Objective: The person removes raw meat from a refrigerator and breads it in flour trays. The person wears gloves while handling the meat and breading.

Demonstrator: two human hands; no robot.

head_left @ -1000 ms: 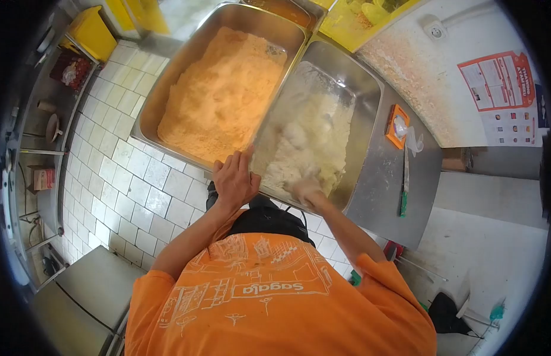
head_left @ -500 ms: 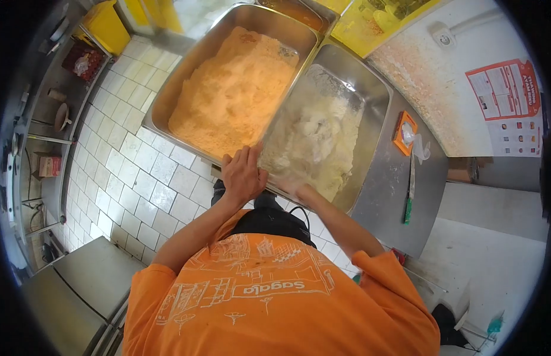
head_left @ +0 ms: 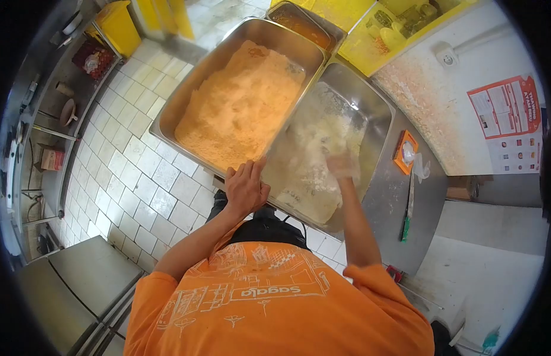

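Note:
Two deep steel pans stand side by side. Orange powder lies heaped in the left steel pan. Pale flour with light lumps, whose kind I cannot make out, spreads over the bottom of the right steel pan. My left hand is closed on the near rim where the pans meet. Inside the right pan, my right hand is down at the flour, dusted white and smeared by motion. Its fingers do not show clearly, nor whether anything is in them.
An orange-framed object and a green-handled knife lie on the steel counter to the right. Behind the pans is a smaller container of orange-brown liquid. Shelving lines the left side beyond the tiled floor.
My right hand has moved from the near edge of the right pan forward into the flour, and the flour's surface has shifted. My left hand stays at the rim.

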